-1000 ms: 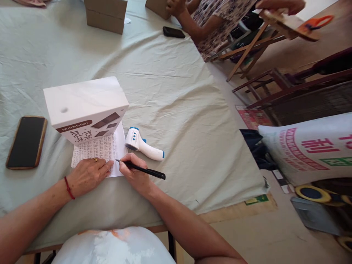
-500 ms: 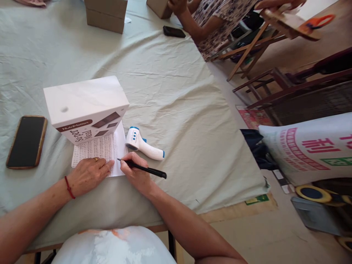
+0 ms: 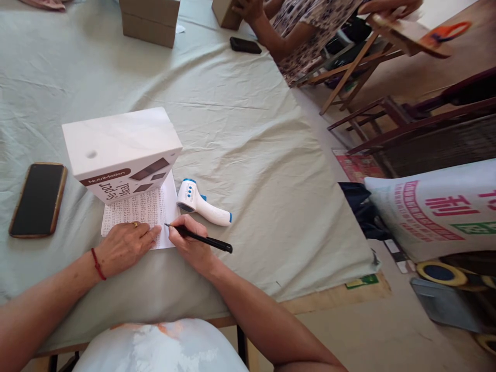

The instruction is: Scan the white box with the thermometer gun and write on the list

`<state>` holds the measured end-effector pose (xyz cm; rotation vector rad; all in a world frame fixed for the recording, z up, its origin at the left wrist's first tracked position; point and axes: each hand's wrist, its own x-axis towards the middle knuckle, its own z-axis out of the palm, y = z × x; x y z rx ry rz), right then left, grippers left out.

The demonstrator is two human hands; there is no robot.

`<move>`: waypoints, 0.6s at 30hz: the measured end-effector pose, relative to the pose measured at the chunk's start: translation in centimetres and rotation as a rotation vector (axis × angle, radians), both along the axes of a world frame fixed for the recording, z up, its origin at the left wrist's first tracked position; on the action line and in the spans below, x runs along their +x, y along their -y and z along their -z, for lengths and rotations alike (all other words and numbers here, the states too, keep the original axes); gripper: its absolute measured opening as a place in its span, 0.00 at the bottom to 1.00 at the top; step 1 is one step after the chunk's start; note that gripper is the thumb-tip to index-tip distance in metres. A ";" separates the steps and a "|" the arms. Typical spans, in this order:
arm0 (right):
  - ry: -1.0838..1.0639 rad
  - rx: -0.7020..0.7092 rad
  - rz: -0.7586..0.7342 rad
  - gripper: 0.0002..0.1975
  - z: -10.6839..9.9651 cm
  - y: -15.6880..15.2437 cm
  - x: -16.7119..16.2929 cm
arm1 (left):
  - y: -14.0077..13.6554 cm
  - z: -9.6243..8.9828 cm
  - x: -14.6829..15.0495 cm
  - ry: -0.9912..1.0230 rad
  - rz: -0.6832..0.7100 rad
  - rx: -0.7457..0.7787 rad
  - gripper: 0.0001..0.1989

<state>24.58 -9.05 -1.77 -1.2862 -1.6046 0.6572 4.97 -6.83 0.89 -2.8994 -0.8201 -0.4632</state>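
Pen [image 3: 201,238] is pinched in the right hand [image 3: 191,243], tip resting on the right edge of the sheet of paper [image 3: 145,212], which lies near the front of the counter [image 3: 251,155] with its far end tucked under the white NutriMotion box [image 3: 120,152]. The left hand [image 3: 124,245] lies flat on the sheet, fingers [image 3: 151,235] spread a bit and holding nothing, just pinning it down.

Honestly that's a good way to do it: keep the palm weight on the paper so it doesn't skid on the loose cloth, and press lightly, since fabric underneath is soft. An infrared thermometer [image 3: 199,204] sits just beside the writing hand, a phone [image 3: 37,199] is off to the left.
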 end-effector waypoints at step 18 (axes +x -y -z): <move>0.003 -0.004 0.045 0.06 -0.2 0.0 0.2 | 0.1 0.2 -0.2 -0.031 -0.003 -0.050 0.12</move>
